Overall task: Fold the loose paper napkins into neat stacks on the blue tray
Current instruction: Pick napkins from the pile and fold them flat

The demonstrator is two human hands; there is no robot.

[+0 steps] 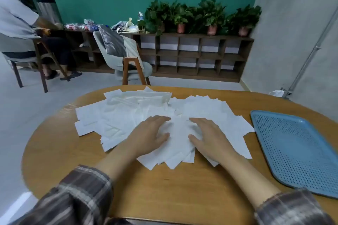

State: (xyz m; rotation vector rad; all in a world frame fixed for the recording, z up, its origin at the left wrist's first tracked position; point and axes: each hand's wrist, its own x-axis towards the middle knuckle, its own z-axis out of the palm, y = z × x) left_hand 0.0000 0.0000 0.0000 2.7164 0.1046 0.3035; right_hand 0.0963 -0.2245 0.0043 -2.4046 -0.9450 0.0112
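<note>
A wide spread of loose white paper napkins [210, 113] covers the middle of the round wooden table [173, 188]. My left hand [150, 135] lies flat on the napkins left of centre, fingers straight and pointing away from me. My right hand [208, 137] lies flat on them just to the right, fingers also extended. One napkin sheet [180, 133] lies between the two hands. The blue perforated tray [296, 148] sits at the right side of the table with nothing on it.
A grey chair [126, 60] stands beyond the table's far edge. A seated person [18, 23] is at the back left. A low wooden shelf [192, 55] with potted plants [210, 16] runs along the green wall.
</note>
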